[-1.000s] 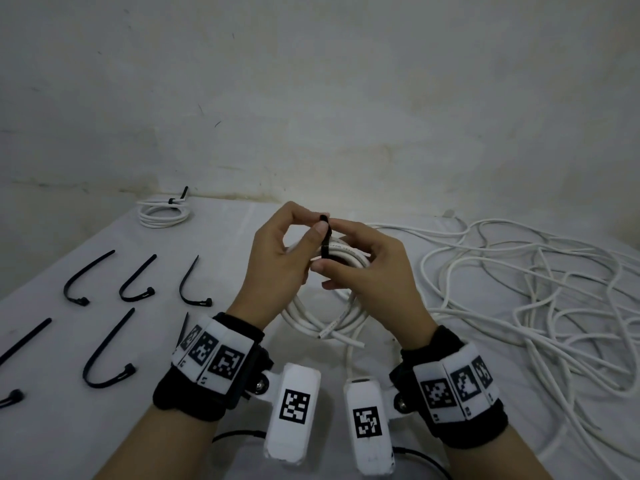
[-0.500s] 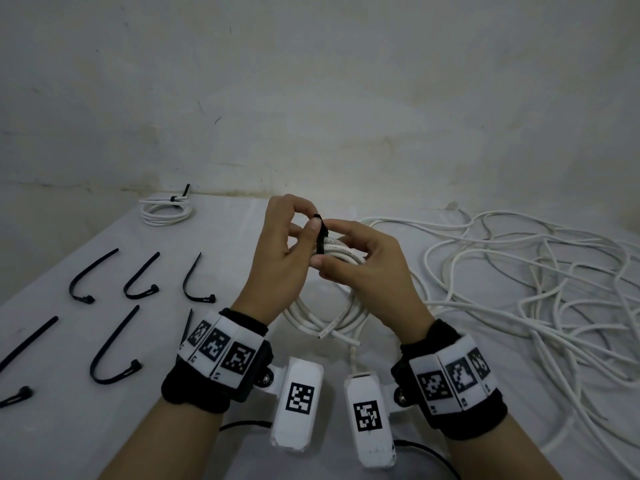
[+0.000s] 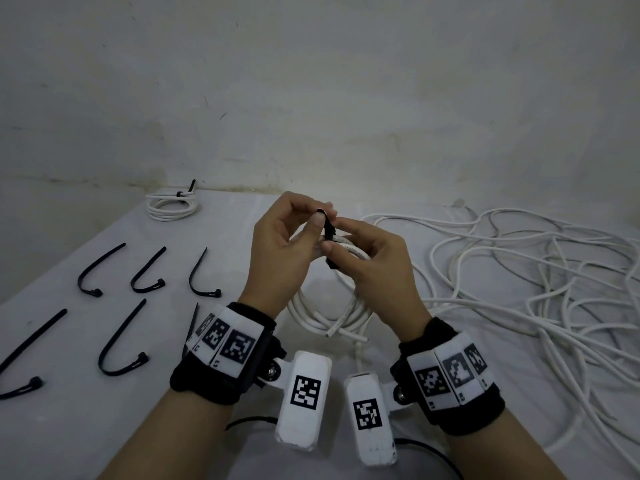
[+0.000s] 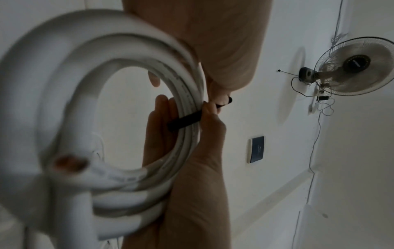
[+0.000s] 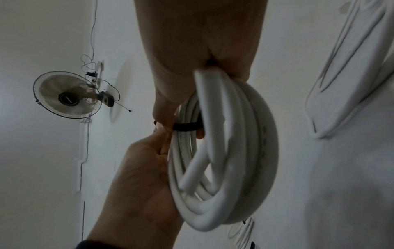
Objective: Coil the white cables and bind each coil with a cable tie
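Black cable tie (image 3: pixel 328 233) runs up and down across the white coil (image 3: pixel 341 317); my left hand (image 3: pixel 280 251) pinches its top, my right hand (image 3: pixel 372 261) grips tie and coil beside it.

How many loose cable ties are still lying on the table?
6 in the head view: three in a back row, two in front, and one partly hidden behind the left wristband; others may be hidden.

A wall fan (image 4: pixel 353 66) hangs near a dark switch plate (image 4: pixel 257 149).
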Available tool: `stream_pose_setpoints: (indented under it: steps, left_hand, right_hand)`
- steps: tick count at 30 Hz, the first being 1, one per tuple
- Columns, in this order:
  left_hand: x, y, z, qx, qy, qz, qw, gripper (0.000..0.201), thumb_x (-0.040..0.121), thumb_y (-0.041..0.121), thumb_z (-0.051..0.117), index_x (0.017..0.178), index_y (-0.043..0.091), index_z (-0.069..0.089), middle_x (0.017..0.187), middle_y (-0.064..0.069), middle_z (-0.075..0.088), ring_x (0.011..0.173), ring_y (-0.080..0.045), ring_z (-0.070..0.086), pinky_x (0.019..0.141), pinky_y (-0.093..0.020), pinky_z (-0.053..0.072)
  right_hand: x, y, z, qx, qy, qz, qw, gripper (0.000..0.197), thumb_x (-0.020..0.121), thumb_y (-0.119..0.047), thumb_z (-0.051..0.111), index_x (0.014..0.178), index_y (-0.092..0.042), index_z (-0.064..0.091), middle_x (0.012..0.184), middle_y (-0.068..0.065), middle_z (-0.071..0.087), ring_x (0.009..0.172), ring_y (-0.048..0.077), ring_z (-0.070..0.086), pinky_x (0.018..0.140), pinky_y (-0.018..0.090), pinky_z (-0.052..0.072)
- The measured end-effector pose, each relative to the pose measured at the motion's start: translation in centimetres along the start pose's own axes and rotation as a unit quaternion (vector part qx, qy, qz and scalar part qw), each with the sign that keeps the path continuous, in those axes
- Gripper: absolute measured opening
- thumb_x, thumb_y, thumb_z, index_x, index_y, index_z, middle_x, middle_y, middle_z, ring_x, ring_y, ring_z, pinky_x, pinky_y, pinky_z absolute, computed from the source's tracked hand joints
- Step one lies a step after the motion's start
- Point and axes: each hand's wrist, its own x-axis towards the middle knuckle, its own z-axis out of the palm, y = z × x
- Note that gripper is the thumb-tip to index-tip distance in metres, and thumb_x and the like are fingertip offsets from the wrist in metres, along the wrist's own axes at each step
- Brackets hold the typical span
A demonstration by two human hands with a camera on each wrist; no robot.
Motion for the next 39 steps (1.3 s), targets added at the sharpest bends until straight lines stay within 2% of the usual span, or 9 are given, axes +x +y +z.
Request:
stream_pose_setpoints:
  steps: [3,7,10,15,20,24,27,33,39]
  left_hand:
    - [0.2,0.5,-0.1,0.009,-0.007,0.019,1.0,0.014,0.094,-0.006,0.047,0.088,0.006,0.053,0.077,0.007,0.068,0.091,-0.017,0.07,0.066,-0.019,0.054]
    - [0.3,1.2,-0.2,0.031,-0.009,0.026,0.999,0.016,0.094,-0.006,0.048,0.085,0.007,0.052,0.072,0.007,0.066,0.075,-0.012,0.069,0.062,-0.02,0.054]
    - [0.4,1.5,-0.3,0.039,-0.012,0.033,0.999,0.018,0.093,-0.007,0.049,0.083,0.009,0.053,0.072,0.007,0.065,0.075,-0.016,0.069,0.063,-0.026,0.056]
    - [0.1,1.6,0.0,0.042,-0.012,0.038,0.998,0.019,0.091,-0.01,0.051,0.083,0.007,0.054,0.073,0.004,0.066,0.077,-0.017,0.07,0.063,-0.025,0.056]
    - [0.6,1.5,-0.3,0.078,-0.049,0.03,0.995,0.017,0.089,-0.002,0.059,0.094,0.013,0.065,0.081,0.002,0.07,0.083,-0.015,0.07,0.07,-0.023,0.056]
    - [0.7,1.2,-0.7,0.117,-0.016,0.048,0.992,0.017,0.09,0.007,0.061,0.086,0.02,0.071,0.074,0.007,0.072,0.077,-0.012,0.071,0.075,-0.024,0.056]
    - [0.6,1.3,-0.7,0.119,-0.002,0.051,0.992,0.016,0.088,0.007,0.063,0.085,0.021,0.071,0.071,0.011,0.072,0.074,-0.008,0.071,0.071,-0.018,0.054]
    - [0.1,1.4,0.0,0.105,0.011,0.052,0.993,0.016,0.088,0.001,0.062,0.085,0.014,0.07,0.062,0.013,0.069,0.066,-0.003,0.068,0.058,-0.011,0.051]
    - [0.2,0.9,-0.2,0.132,-0.01,0.059,0.989,0.018,0.088,0.004,0.062,0.081,0.019,0.071,0.064,0.014,0.07,0.067,-0.003,0.068,0.065,-0.012,0.05]
  right_hand:
    - [0.0,0.5,0.1,-0.014,-0.004,0.012,1.0,0.033,0.081,-0.004,0.072,0.102,-0.029,0.068,0.084,-0.005,0.074,0.081,0.012,0.069,0.078,0.032,0.057]
    - [0.0,1.0,0.3,0.001,-0.01,0.03,0.999,0.033,0.081,-0.003,0.071,0.104,-0.027,0.068,0.084,-0.003,0.074,0.081,0.014,0.069,0.077,0.035,0.059]
    - [-0.1,1.1,0.2,0.008,-0.014,0.028,0.999,0.029,0.081,-0.003,0.071,0.1,-0.024,0.069,0.083,-0.004,0.074,0.083,0.019,0.071,0.075,0.034,0.059]
    - [0.0,1.2,0.0,0.025,-0.011,0.036,0.999,0.025,0.081,0.0,0.07,0.096,-0.021,0.069,0.083,-0.002,0.074,0.084,0.026,0.071,0.075,0.037,0.059]
    - [0.1,0.8,-0.2,0.028,-0.011,0.03,0.999,0.026,0.08,0.002,0.07,0.096,-0.02,0.069,0.078,-0.005,0.073,0.08,0.02,0.07,0.074,0.033,0.059]
    - [0.0,0.7,0.2,0.015,-0.006,0.021,1.0,0.026,0.08,-0.001,0.072,0.095,-0.022,0.068,0.076,-0.004,0.073,0.078,0.018,0.07,0.076,0.037,0.059]
    - [-0.1,1.0,0.3,-0.012,0.002,0.008,1.0,0.021,0.081,-0.004,0.072,0.092,-0.022,0.069,0.076,0.0,0.074,0.076,0.02,0.07,0.076,0.041,0.059]
    - [-0.1,1.4,0.6,-0.005,0.009,0.016,1.0,0.018,0.082,-0.002,0.071,0.091,-0.017,0.069,0.075,0.002,0.073,0.075,0.022,0.071,0.073,0.039,0.059]
    - [-0.1,1.3,0.4,0.003,-0.01,0.039,0.999,0.019,0.083,0.001,0.069,0.088,-0.017,0.068,0.072,0.003,0.072,0.071,0.02,0.07,0.073,0.04,0.06]
